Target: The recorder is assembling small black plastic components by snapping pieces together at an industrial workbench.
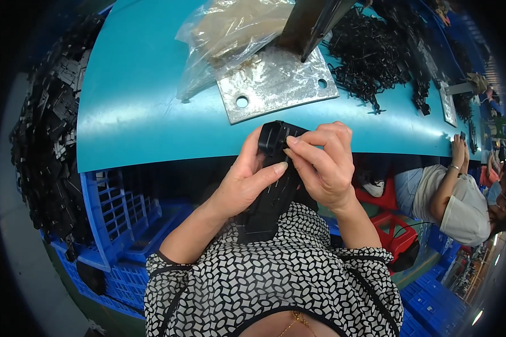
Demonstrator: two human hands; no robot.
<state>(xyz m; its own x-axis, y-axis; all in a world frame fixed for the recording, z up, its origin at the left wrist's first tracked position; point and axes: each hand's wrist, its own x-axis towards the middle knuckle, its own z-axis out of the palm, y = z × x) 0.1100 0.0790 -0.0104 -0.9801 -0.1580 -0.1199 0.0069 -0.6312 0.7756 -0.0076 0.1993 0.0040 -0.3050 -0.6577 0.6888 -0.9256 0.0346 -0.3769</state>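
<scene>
A long black plastic part [268, 203] is held in front of my chest, its boxy upper end near the table edge and its lower end close to my patterned top. My left hand [243, 181] grips it from the left side, thumb lying across its face. At the upper end, the thumb and forefinger of my right hand [327, 163] pinch together against the part. Whatever lies between those fingertips is too small and too hidden to name.
Beyond the blue-green table [129, 106] edge stand a metal base plate [275, 90] with an upright and a clear plastic bag [225, 39]. Small black pieces [371, 53] are heaped at right. Black parts [53, 151] pile over blue crates [112, 219] at left. A co-worker [458, 202] sits at right.
</scene>
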